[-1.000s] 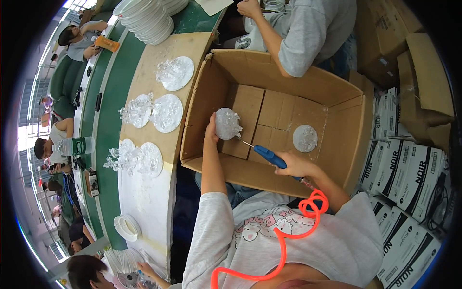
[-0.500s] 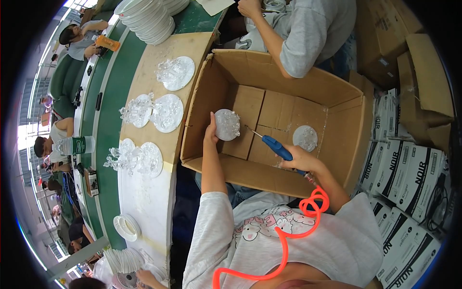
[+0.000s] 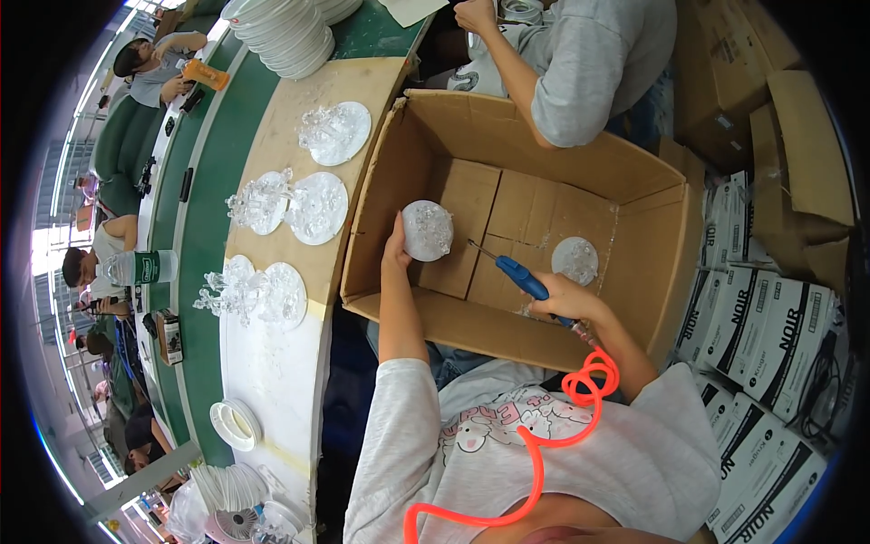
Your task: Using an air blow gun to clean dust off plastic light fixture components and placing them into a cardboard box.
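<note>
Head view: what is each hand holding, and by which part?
Left hand grips the round clear glass piece by its left edge. Right hand holds the blue air tool by its rear handle end.

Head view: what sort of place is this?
Probably a factory packing line: a green conveyor belt with workers alongside, clear glass pieces on white plates, stacked printed cartons, an open cardboard box.

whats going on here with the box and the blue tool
A person holds a clear glass piece in the left hand inside an open cardboard box. The right hand points a blue tool on an orange coiled hose at it. Another glass disc lies in the box; more sit on the table.
</note>
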`<state>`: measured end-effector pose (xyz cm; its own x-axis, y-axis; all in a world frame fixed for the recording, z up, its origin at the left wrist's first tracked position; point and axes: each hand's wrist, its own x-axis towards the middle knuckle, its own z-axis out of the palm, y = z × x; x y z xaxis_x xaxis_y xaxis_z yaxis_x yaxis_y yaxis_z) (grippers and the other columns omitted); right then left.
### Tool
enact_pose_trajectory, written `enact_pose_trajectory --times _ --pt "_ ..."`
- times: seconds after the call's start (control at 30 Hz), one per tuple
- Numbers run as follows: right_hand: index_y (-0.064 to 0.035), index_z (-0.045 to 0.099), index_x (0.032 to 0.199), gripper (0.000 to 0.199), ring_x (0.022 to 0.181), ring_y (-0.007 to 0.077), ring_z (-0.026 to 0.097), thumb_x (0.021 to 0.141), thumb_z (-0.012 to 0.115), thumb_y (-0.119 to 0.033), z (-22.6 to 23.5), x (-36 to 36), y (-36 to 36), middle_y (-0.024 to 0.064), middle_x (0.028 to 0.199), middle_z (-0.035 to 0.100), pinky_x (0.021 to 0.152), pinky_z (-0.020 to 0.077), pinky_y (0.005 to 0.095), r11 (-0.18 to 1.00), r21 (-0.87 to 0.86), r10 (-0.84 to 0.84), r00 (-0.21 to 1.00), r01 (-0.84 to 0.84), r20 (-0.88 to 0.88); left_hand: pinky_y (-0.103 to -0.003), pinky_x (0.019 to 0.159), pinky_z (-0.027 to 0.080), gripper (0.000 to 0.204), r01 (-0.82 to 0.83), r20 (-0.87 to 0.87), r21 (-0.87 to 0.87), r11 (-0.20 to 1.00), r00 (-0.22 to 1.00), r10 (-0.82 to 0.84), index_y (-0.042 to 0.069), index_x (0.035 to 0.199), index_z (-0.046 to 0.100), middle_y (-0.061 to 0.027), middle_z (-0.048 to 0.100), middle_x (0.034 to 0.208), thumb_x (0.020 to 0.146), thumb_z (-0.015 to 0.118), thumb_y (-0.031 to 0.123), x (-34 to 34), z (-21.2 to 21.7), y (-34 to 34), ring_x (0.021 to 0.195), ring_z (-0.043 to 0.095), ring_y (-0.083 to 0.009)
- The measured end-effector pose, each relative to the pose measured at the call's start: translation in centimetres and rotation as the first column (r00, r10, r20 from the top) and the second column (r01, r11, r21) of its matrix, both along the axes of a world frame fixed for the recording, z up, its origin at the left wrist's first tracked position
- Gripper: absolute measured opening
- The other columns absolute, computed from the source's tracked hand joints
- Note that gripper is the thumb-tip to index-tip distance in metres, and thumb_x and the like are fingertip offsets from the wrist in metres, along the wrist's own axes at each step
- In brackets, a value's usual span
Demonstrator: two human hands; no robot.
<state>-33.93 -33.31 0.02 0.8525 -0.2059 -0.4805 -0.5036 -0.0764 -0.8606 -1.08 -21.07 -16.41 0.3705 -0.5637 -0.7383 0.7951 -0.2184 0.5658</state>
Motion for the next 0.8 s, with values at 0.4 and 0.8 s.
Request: enact_pose_trajectory --times 0.4,0.8 --pt "0.0002 0.052 0.095 0.033 0.061 0.0177 0.058 0.068 0.063 -0.016 -0.1 -0.1 0.3 0.0095 0.070 0.057 0.057 0.0450 0.0306 0.997 0.054 0.056 0.998 -0.053 -0.041 -0.042 0.095 0.039 0.059 -0.008 -0.003 -0.013 1.000 1.000 0.008 0.007 0.123 0.046 -0.0098 0.052 0.121 0.088 0.035 0.053 -0.8 0.2 -0.5 0.111 0.049 -0.0263" --pt "0.0002 0.052 0.102 0.040 0.077 0.0204 0.057 0.069 0.064 -0.019 0.8 0.3 1.0 0.0111 0.087 0.059 0.068 0.0452 0.0315 0.991 0.058 0.116 0.990 -0.122 0.084 -0.037 0.090 0.042 0.062 0.190 0.246 0.273 0.943 0.934 -0.259 0.000 0.116 0.050 -0.0133 0.056 0.113 0.086 0.041 0.054 -0.5 -0.6 -0.7 0.104 0.054 -0.0256"
